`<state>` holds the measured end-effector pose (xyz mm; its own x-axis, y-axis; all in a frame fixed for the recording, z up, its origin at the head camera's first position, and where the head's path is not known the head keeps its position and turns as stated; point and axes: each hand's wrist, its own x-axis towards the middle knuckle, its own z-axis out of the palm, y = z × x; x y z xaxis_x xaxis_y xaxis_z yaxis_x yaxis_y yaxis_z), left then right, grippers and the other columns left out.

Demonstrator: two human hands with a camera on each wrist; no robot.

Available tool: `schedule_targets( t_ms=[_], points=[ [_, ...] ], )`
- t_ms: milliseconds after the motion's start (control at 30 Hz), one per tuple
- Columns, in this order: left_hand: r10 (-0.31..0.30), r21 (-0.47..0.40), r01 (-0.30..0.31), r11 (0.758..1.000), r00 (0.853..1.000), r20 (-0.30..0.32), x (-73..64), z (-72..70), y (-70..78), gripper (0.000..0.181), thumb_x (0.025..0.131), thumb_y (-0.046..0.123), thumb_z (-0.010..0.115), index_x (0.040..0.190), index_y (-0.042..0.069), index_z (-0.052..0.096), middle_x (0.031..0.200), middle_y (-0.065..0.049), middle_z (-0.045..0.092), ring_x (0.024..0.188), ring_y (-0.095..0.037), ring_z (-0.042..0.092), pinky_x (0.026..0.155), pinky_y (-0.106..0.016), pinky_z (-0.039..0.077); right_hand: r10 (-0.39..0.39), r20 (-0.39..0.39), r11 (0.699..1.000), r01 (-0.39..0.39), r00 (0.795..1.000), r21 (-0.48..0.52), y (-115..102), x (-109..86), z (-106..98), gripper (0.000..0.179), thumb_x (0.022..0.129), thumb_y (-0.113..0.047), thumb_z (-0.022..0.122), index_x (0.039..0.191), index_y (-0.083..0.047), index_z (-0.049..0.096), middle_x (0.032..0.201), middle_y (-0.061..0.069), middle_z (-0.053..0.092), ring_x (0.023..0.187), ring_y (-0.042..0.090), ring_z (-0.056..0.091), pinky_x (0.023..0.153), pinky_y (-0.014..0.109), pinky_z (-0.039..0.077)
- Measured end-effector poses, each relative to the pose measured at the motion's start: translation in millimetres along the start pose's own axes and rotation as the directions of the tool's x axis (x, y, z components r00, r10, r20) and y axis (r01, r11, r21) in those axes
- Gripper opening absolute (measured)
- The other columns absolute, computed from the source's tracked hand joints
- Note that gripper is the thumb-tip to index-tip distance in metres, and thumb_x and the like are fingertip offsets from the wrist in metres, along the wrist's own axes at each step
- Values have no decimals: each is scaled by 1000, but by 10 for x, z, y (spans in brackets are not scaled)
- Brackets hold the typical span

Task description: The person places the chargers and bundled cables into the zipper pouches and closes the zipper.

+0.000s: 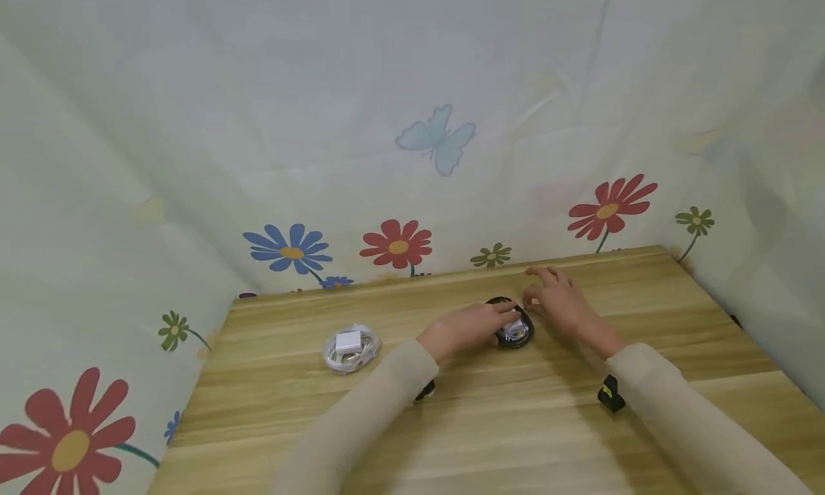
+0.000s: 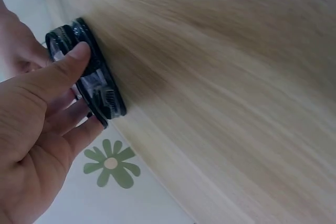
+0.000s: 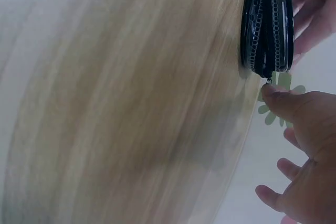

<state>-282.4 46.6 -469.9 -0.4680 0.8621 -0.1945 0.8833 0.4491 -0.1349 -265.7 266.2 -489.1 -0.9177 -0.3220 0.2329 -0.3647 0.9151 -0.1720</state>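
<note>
A small round zip case (image 1: 525, 337) with black edging and see-through sides lies near the far side of the table, and some contents show through it. My left hand (image 1: 467, 327) grips it, thumb (image 2: 79, 59) on the rim and fingers underneath in the left wrist view. Beside it, my right hand (image 1: 567, 305) pinches the small zip pull (image 3: 269, 81) between thumb and index finger, the other fingers spread. In the right wrist view the zip band (image 3: 266, 30) runs round the side of the case; how far it is zipped I cannot tell.
To the left on the wooden table (image 1: 271, 409) lies a coiled white cable (image 1: 370, 344) with a white charger plug (image 1: 349, 341) on top. A flower-printed cloth (image 1: 322, 158) hangs behind the table's far edge and along both sides.
</note>
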Motion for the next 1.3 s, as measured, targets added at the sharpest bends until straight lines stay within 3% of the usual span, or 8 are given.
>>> schedule_targets(
  t_ms=[233, 467, 633, 833, 967, 1033, 1200, 1300],
  points=[
    [-13, 34, 13, 999, 1000, -2, 29, 16, 44, 63, 106, 38, 53, 163, 24, 29, 171, -2, 29, 122, -14, 68, 100, -26, 57, 4, 14, 1000, -4, 1000, 2, 65, -44, -69, 10, 95, -14, 73, 89, -22, 74, 154, 19, 47, 142, 56, 37, 101, 82, 38],
    [-94, 41, 96, 995, 995, -34, 111, 9, 90, 63, 105, 40, 52, 161, 17, 34, 165, -9, 38, 130, -19, 64, 99, -28, 58, -70, 8, 996, 70, 998, -48, 138, -118, -168, 11, 91, -13, 76, 87, -23, 73, 150, 17, 50, 139, 52, 41, 100, 80, 41],
    [-161, 56, 164, 985, 985, -54, 221, -17, 111, 62, 105, 45, 50, 158, 16, 40, 160, -8, 47, 122, -16, 68, 90, -28, 61, -122, -5, 992, 122, 993, -20, 152, -214, -236, 16, 87, -8, 79, 84, -22, 72, 146, 18, 53, 134, 50, 45, 96, 77, 45],
    [-316, 136, 329, 935, 942, -109, 436, -47, 248, 65, 99, 56, 51, 152, 17, 50, 147, -3, 61, 115, -15, 71, 81, -26, 62, -139, -58, 990, 139, 989, 4, 159, -262, -205, 14, 85, -5, 81, 81, -15, 72, 140, 23, 56, 125, 49, 51, 98, 70, 47],
    [-401, 103, 417, 903, 905, -144, 564, -64, 328, 56, 94, 60, 58, 133, 20, 68, 126, 4, 72, 106, -12, 72, 77, -26, 62, -104, -79, 994, 105, 991, 1, 167, -279, -163, 12, 87, -3, 79, 79, -10, 72, 138, 25, 57, 124, 52, 53, 98, 66, 48],
    [-418, 82, 430, 899, 898, -135, 587, -76, 333, 54, 93, 61, 60, 128, 21, 71, 120, 6, 74, 105, -11, 72, 78, -25, 62, -71, -79, 997, 72, 994, 10, 166, -285, -148, 10, 88, -3, 77, 80, -9, 73, 138, 26, 57, 124, 54, 53, 96, 67, 49],
    [-361, 91, 369, 925, 928, -90, 523, -53, 255, 65, 96, 59, 59, 143, 14, 59, 129, 0, 71, 110, -14, 71, 83, -27, 62, 2, -55, 999, 1, 998, 47, 126, -260, -95, 8, 88, -5, 74, 80, -8, 74, 139, 27, 57, 124, 57, 51, 98, 69, 47],
    [-302, 91, 311, 946, 948, -98, 434, -22, 191, 63, 96, 57, 62, 141, 13, 60, 131, -2, 68, 109, -16, 71, 83, -29, 62, 31, -42, 999, -29, 999, 45, 80, -233, -44, 7, 88, -8, 73, 81, -9, 75, 141, 24, 56, 126, 55, 50, 95, 68, 49]
  ],
)
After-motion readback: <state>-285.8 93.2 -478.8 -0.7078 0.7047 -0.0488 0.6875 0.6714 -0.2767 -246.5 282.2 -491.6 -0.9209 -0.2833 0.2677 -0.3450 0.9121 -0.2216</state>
